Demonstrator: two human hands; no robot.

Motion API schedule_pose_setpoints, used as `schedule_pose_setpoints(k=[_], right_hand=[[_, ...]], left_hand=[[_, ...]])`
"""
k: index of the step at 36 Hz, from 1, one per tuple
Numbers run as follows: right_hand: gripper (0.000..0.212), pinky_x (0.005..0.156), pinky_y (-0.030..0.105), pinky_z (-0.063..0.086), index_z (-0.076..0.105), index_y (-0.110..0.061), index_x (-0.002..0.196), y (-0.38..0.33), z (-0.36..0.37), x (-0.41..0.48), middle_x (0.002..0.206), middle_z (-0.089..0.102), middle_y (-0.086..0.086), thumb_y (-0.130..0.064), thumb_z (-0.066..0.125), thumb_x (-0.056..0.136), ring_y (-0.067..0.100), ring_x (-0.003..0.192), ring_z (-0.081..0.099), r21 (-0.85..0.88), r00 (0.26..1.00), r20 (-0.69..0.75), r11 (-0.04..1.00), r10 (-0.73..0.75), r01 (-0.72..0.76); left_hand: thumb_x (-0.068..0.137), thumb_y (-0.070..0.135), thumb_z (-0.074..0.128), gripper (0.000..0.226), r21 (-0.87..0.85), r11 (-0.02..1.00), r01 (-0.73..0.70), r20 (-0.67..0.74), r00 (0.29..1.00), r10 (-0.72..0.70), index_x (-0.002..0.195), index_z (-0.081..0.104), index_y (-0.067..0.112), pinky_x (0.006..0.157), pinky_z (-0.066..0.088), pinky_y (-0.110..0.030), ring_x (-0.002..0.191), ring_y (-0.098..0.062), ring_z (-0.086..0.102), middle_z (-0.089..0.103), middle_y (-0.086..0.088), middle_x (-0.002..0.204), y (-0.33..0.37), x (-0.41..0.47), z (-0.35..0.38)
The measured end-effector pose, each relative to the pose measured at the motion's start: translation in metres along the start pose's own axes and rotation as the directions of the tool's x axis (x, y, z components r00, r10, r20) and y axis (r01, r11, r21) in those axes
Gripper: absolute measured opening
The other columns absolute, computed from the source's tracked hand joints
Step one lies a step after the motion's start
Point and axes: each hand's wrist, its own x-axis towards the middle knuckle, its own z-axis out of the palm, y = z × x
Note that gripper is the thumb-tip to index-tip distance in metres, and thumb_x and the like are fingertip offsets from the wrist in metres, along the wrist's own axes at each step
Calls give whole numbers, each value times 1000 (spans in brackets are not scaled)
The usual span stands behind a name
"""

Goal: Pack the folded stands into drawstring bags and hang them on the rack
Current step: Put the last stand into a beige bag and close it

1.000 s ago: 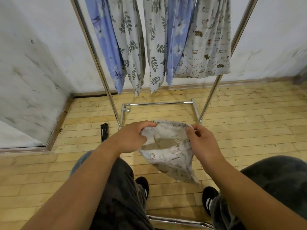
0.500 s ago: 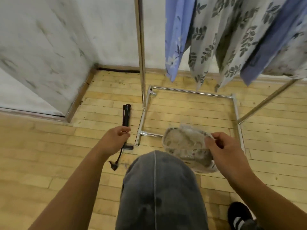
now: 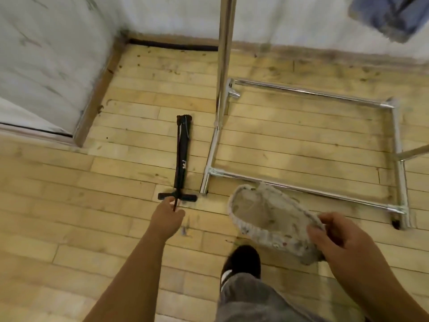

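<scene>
below, left hand [image 3: 167, 216] pinches slim black stand [image 3: 182, 156]; right hand [image 3: 343, 240] holds cloth bag [image 3: 267, 217].

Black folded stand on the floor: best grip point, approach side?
Likely from above, fingers round the stand near its crossbar end: it lies flat on the floor, that end nearest the left hand; the rack base crowds its right side.

The rack pole [image 3: 226, 43] is running off the top edge, and a blurry blue cloth [image 3: 392, 17] is getting cropped too. The left hand [image 3: 167, 217] is hiding the tip of the stand [image 3: 182, 147].
</scene>
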Motion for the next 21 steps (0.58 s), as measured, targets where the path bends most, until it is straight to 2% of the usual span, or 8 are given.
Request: schedule_pose_setpoints(k=[3,4,7,12,17,18,19,21], right_hand=[[4,61,25,57,68,-22,95,3,5,9,79,76,-13,-20,65,97,5,70,73,27,998,36,999,42,-43],[5,63,28,58,68,-22,95,6,7,13,79,76,-13,-19,65,96,7,71,74,33,998,38,998,57,-59],[6,72,40,61,68,-22,95,11,13,22,80,78,-5,-17,65,96,15,73,75,40,993,33,993,111,-112],[4,69,43,60,66,-18,94,17,19,31,77,78,0,-14,64,94,13,70,75,59,987,26,985,160,-162],[2,72,51,62,67,-17,93,19,21,35,76,78,0,-15,65,93,14,70,75,32,982,43,983,182,-183],[2,73,54,62,67,-18,92,16,22,34,76,78,1,-20,67,92,15,70,75,37,984,52,984,171,-173],[12,74,55,62,68,-21,91,11,23,32,76,78,2,-31,73,88,17,69,75,39,984,66,984,168,-171],[46,71,51,62,69,-28,88,10,23,32,77,78,3,-67,80,68,19,69,75,46,984,60,984,167,-170]], left_hand=[[98,21,63,58,22,999,-29,-95,995,31,152,42,21,75,53,-35,94,-24,65,60,-8,134,-7,25,6],[97,23,64,57,35,999,-36,-119,992,40,150,43,22,79,58,-40,97,-26,66,60,-7,134,-8,32,8],[97,27,66,61,103,995,-17,-163,986,34,152,42,17,103,51,-48,125,-32,54,51,-10,143,-8,53,14],[98,37,63,61,243,970,-1,-177,983,45,150,43,12,101,48,-46,125,-33,52,59,-12,137,-1,82,21],[98,39,62,59,376,925,44,-196,980,33,145,44,9,99,48,-49,125,-33,48,56,-14,135,7,95,29],[98,39,63,59,378,924,54,-206,978,27,145,43,8,99,49,-49,126,-34,49,55,-14,136,9,97,30],[99,38,63,59,387,920,66,-216,976,21,145,42,7,98,49,-49,127,-34,49,55,-15,136,11,98,32],[99,37,63,55,426,901,83,-228,973,18,140,44,6,95,51,-48,125,-34,51,57,-16,132,14,100,34]])
